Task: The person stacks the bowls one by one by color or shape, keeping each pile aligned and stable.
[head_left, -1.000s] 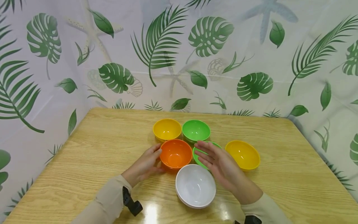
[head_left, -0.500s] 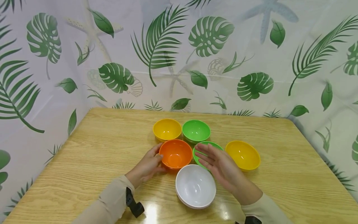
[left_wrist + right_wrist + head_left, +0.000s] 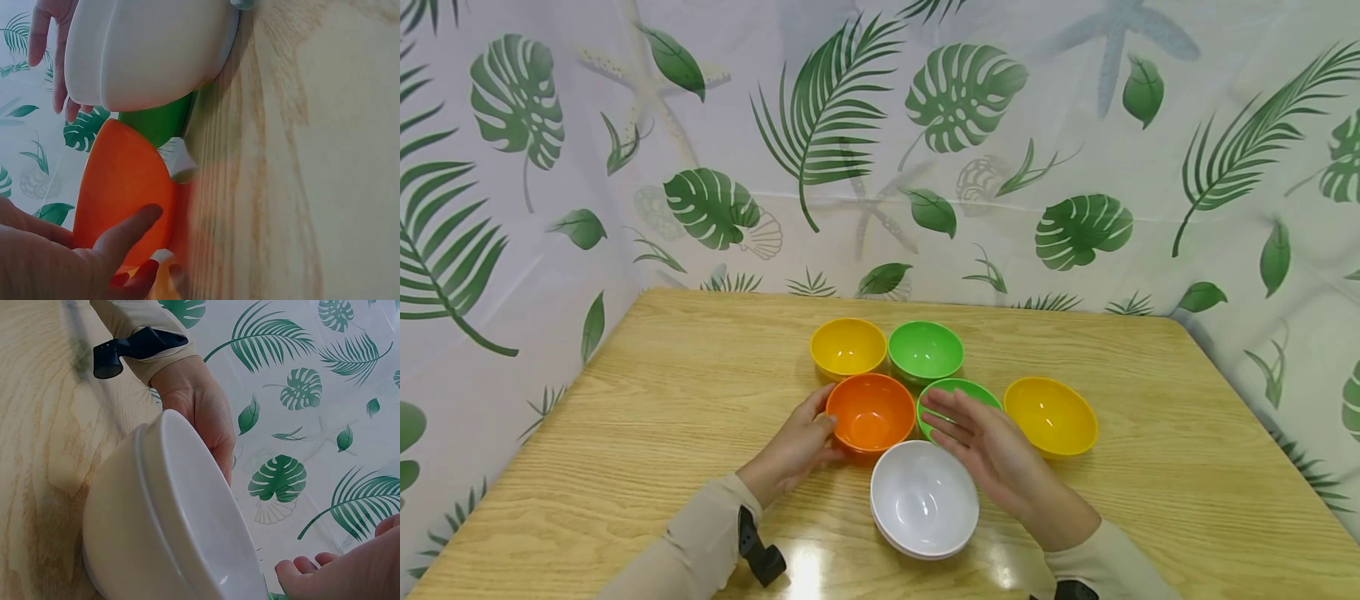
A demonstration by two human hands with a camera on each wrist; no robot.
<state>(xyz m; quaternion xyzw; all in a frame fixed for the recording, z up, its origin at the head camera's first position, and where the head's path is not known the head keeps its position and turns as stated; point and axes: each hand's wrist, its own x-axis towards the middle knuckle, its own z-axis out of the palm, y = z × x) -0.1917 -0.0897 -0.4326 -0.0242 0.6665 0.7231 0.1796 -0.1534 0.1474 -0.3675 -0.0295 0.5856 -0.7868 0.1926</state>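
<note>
Left hand point(image 3: 793, 446) of mine cupped round left side of orange bowl point(image 3: 871, 414), fingers and thumb against it. My right hand point(image 3: 1000, 454) loosely extended, fingers straightened, empty, by nearer green bowl point(image 3: 970, 388). Nested white bowls point(image 3: 925, 500) nearest me on tabletop point(image 3: 700, 375).

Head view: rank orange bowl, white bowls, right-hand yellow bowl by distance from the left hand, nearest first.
1. Orange bowl: right against the left hand, on its right.
2. White bowls: nested, to the right and nearer the wearer.
3. Right-hand yellow bowl: far right, past the right hand's fingers.
</note>
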